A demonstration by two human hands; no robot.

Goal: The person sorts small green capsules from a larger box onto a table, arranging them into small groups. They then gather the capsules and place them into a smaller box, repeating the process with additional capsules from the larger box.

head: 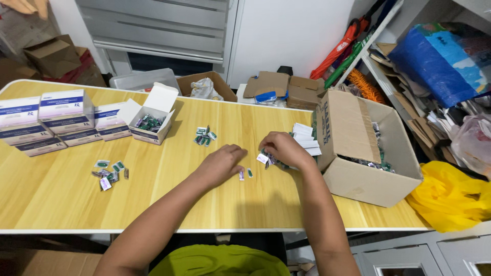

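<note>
- Head view, grip: right hand (286,150), centre frame, curled shut over a cluster of small green-and-white sachets (266,159); left hand (221,164) lies loosely flat on the pale wooden tabletop (61,204), fingers partly open, holding nothing I can make out.
- Position: two loose sachets (245,174) lie just beside the left fingertips, between both hands; the cluster sits under the right fingers.
- Surroundings: open brown cardboard carton (358,153) right of centre; open white cardboard box (151,118) upper left.
- Risk, judged: loose sachets may scatter or slip from the crowded right grasp, mixing with neighbouring piles.
</note>
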